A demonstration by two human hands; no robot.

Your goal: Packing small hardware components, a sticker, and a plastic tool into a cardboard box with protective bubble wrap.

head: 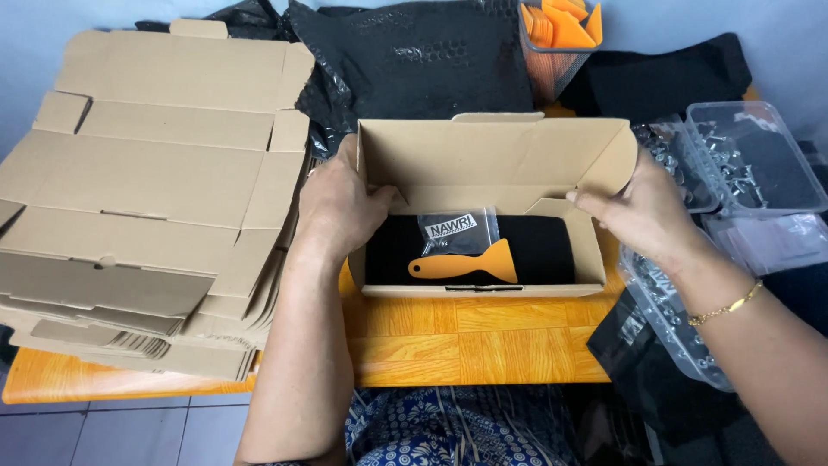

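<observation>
Left of the open cardboard mailer box [483, 164] lies a tall stack of flat, unfolded box blanks [147, 198], plain brown corrugated card, too many to count, resting on the orange wood-grain table [466, 341].

The left hand [341, 207] comes up from the lower edge of the view with the forearm nearly upright; its palm wraps the box's left end wall, the fingers outside and the thumb hooked over the edge into the box, gripping the card.

Inside the box, on its floor, lies one folded black cloth [535, 250], matte and soft. On top of the cloth sit one small clear zip bag [459, 229] carrying a black label, and one orange plastic scraper [470, 263], flat and smooth, with a narrow handle that widens to a fan-shaped blade. The box's lid stands open at the back.

The right hand [642, 211] reaches in from the right, wrist bent, a thin gold bracelet [726, 305] on it; its fingertips pinch the right side flap, which is folded inward.

Behind the box lie glossy black bubble mailers [423, 60] and one wire-mesh basket [556, 43] holding more orange scrapers. Right of the box stand clear plastic tubs [750, 155] of small metal parts; at least three.
</observation>
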